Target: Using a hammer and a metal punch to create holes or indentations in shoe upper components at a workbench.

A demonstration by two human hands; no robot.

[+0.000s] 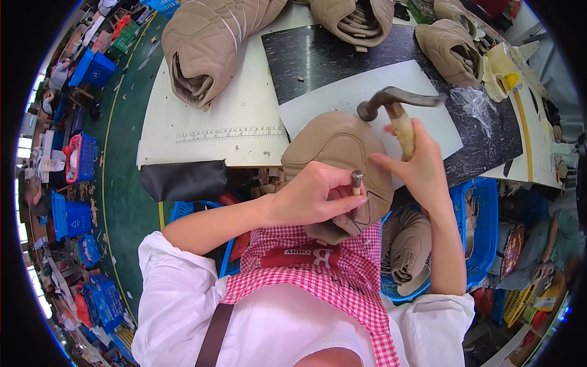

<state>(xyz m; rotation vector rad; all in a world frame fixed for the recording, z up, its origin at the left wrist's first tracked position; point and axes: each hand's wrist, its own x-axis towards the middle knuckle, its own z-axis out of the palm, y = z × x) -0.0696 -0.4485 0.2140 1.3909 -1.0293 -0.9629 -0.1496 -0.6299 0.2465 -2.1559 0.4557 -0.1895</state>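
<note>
Left hand (312, 199) closed around a short metal punch (356, 181), holding it upright against the heel end of a tan padded shoe upper (339, 153). Upper sits at the near edge of the workbench (202, 137), partly over the red checked apron (318, 269). Right hand (419, 165) wrapped tight on the wooden handle of a hammer (397, 107), head raised above the upper. More tan uppers (205, 46) lie farther back; blue basket (480, 226) at right
</note>
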